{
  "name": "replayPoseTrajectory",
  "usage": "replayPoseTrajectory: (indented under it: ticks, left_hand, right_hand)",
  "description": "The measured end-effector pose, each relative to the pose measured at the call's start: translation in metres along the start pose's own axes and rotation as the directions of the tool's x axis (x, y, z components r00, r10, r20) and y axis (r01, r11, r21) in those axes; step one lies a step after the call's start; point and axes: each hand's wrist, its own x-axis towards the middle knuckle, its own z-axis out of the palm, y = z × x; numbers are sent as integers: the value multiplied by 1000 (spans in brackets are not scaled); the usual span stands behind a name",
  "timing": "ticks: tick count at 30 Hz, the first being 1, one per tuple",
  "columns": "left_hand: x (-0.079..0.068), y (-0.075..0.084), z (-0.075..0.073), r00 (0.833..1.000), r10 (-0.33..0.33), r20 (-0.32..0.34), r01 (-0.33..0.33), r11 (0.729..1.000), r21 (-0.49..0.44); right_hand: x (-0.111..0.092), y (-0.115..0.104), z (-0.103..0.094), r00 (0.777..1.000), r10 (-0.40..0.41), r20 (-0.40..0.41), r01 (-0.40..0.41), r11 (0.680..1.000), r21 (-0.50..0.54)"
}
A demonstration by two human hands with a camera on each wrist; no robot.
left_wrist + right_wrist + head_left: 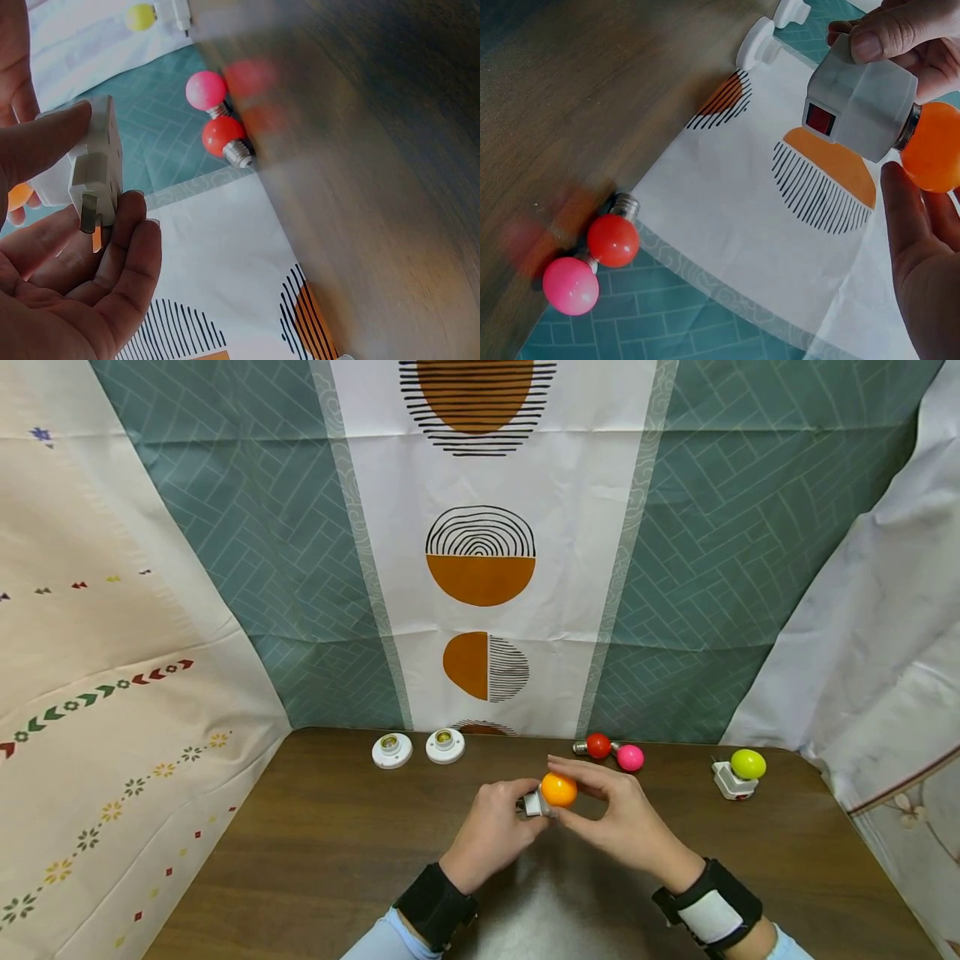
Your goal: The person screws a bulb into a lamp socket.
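My left hand [491, 825] pinches a white plug-in lamp socket [533, 803], thumb on one side and fingers on the other. An orange bulb [558, 790] sits in its mouth, pointing right, with a dark ring of its base showing in the right wrist view. The socket's metal prongs [88, 215] face away from the bulb, and a dark red switch [820, 119] is on its side. Around the bulb my right hand [628, 822] stands with fairly straight fingers above and thumb below, the fingertips right by the glass.
Beyond the hands lie a red bulb [598, 745] and a pink bulb [630, 757] near the table's back edge. Two round white lamp holders [392, 762] stand back left. At the right is another plug-in socket [735, 783] with a yellow-green bulb [747, 764].
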Motion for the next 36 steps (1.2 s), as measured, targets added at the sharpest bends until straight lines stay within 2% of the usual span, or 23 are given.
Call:
replayPoseTrajectory:
  ticks: [3, 8, 17, 29, 36]
  left_hand:
    - [0, 0, 0, 1000, 6, -4, -6, 1000, -2]
    - [-1, 0, 0, 1000, -1, 1, 1, 1000, -3]
    - [-1, 1, 0, 1000, -4, 19, 4, 1000, -7]
    - [-1, 0, 1, 1000, 13, 17, -13, 1000, -13]
    - [-2, 0, 0, 1000, 6, 24, -5, 1000, -26]
  right_hand:
    - [0, 1, 1, 1000, -13, 6, 13, 1000, -3]
    - [-1, 2, 2, 1000, 11, -10, -11, 1000, 3]
    - [0, 1, 2, 995, 10, -98, -10, 1000, 0]
    - [0, 1, 1, 1000, -4, 20, 4, 1000, -3]
    - [-1, 0, 2, 1000, 17, 1, -17, 1000, 20]
